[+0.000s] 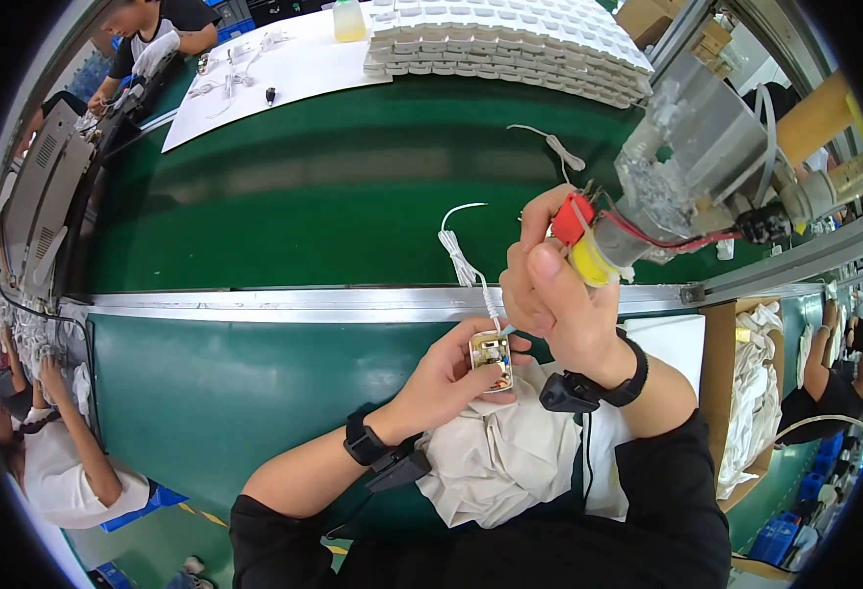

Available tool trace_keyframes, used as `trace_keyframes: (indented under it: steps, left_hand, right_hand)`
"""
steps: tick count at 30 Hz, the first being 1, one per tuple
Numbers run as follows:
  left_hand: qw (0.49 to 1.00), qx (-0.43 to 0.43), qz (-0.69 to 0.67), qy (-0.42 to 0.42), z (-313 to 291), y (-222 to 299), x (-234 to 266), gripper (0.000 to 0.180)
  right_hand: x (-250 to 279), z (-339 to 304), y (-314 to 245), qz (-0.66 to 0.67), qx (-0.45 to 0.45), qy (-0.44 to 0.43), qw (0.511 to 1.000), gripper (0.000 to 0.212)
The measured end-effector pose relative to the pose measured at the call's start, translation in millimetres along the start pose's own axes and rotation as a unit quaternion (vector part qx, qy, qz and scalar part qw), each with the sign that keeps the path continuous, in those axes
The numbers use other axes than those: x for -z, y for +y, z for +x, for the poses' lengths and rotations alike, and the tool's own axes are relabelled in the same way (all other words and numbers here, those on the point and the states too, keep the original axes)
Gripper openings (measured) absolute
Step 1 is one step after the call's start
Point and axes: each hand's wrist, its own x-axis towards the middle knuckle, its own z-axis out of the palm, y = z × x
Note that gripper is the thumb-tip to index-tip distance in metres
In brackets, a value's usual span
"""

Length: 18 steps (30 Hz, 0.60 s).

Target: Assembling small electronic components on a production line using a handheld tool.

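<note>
My left hand point(456, 373) is closed around a small white plastic case point(491, 346), open side up, with a circuit board showing in it. A white coiled cord point(459, 257) runs from its far end over the metal rail. My right hand point(569, 309) is raised to the right of the case, closed at the end of a hanging glue dispenser point(613, 240) with a red part, a yellow band and red wires. A thin bluish tip point(508, 331) touches or hovers over the case edge; what it belongs to is hidden. Beneath the case lies a crumpled cream cloth point(500, 456).
Beyond the metal rail point(353, 302) runs a green belt point(284, 226), with another white cord point(564, 152) on it. Stacked white trays point(510, 49) stand at the back. On the right is a cardboard box point(716, 393) of pale cloth. Other people work at left and right.
</note>
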Motion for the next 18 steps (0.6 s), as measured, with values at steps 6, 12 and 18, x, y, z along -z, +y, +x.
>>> trace_keyframes:
  steps: [6, 12, 18]
  left_hand:
    - [1.0, 0.0, 0.008, -0.006, -1, 1, 1, 0.042]
    - [1.0, -0.003, 0.013, -0.007, -3, 1, 1, 0.042]
    - [0.997, 0.021, -0.033, 0.061, 3, 5, 5, 0.041]
  right_hand:
    - [1, -1, -1, -0.003, -0.002, -0.006, 1.0, 0.029]
    - [-4, 0, -5, -0.017, -0.001, 0.008, 1.0, 0.029]
    - [-8, -4, -10, -0.003, -0.028, -0.003, 1.0, 0.03]
